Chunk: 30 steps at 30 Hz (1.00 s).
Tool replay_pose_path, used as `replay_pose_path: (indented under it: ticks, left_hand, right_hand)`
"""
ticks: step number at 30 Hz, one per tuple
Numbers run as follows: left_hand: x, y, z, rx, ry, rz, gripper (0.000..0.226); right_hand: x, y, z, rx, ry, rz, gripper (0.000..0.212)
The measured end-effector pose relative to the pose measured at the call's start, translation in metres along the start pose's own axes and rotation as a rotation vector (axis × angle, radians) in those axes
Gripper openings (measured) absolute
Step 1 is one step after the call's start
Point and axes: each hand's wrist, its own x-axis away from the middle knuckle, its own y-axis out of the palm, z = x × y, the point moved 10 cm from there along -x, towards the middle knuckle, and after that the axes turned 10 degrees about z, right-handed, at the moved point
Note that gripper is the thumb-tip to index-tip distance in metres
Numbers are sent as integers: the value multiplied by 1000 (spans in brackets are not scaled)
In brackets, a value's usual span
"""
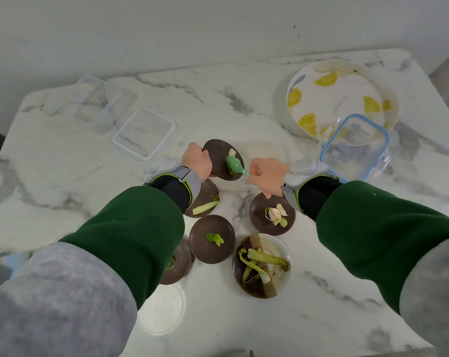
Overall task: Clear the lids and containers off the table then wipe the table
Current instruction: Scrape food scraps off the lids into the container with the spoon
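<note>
Sleeves (130, 240) nearest; left grip (196, 161) holds brown dish (217, 153), right grip (265, 176) holds spoon (235, 163); clear container (354, 148), white lid (163, 309) still on worktop (63, 176).

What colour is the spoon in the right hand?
Light green spoon, held by the right hand; seen in the head view.

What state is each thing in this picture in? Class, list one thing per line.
Left hand: grips the lifted dish.
Lifted dish: tilted, scraps on it.
Right hand: holds the green spoon.
Green spoon: bowl against the dish's scraps.
Blue-rimmed container: lidless, empty.
Two-tone bowl: on the table, holding vegetable scraps.
Square clear lid: flat on the table.
Round white lid: flat on the table.
</note>
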Motion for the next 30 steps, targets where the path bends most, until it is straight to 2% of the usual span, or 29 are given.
replay_pose_path:
  ticks: [3, 7, 11, 15, 17, 19, 22, 26, 30]
  left_hand:
    - [0, 3, 1, 0, 7, -13, 34]
    - [2, 3, 5, -2, 27, -17, 33]
    - [5, 4, 9, -16, 35, -24, 32]
    - [4, 3, 8, -28, 35, -31, 32]
    - [2, -1, 5, -34, 36, -8, 32]
    - [-2, -8, 1, -52, 43, 39, 26]
    - [-6, -18, -12, -53, 16, 81, 12]
    - [-6, -43, -42, -63, -37, 125, 10]
    - [-13, -75, -88, -81, -137, 181, 9]
  right_hand:
    - [-6, 2, 13, 49, 67, -46, 27]
    - [-8, -8, 35, 103, 193, -2, 34]
    - [-16, -16, 26, 51, 130, 74, 29]
    - [-20, -1, 18, 93, 111, 13, 27]
    - [-25, -6, 28, 75, 153, 95, 31]
    - [-29, -19, 36, 104, 186, 210, 26]
    - [-31, -28, 26, 79, 123, 256, 9]
    - [-29, -18, -23, -28, -50, 218, 12]
    - [-21, 3, -78, -115, -179, 108, 10]
